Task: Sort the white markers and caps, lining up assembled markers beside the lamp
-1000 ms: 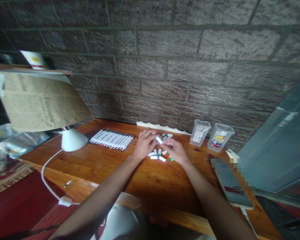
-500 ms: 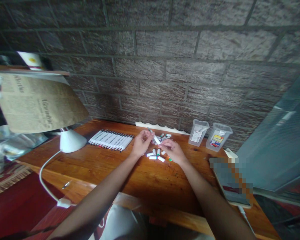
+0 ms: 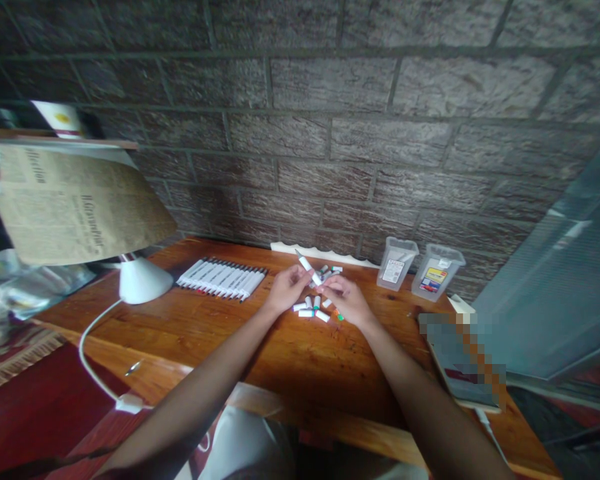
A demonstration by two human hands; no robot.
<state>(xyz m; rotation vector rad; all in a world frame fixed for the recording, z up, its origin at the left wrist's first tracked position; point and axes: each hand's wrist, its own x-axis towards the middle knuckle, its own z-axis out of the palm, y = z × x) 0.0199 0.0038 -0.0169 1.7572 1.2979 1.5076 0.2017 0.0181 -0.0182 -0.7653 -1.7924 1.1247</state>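
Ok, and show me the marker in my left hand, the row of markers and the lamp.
White marker [image 3: 306, 264]: head view, on its barrel.
Row of markers [image 3: 223, 279]: head view, on a middle barrel.
Lamp [image 3: 80, 210]: head view, on its shade.

Two clear plastic tubs [image 3: 397, 267], one newsprint-shaded white lamp [image 3: 145, 281], one hand-held white marker [image 3: 305, 263], about a dozen aligned white markers [image 3: 223, 279] and at least six short white cylinders [image 3: 323, 316] were visible.

newsprint-patterned lamp [image 3: 80, 207], white cup [image 3: 57, 120] at upper left, tablet [image 3: 464, 380] at right, block wall [image 3: 300, 133]

Gray brick wall [image 3: 300, 140], wd. desk [image 3: 195, 327]
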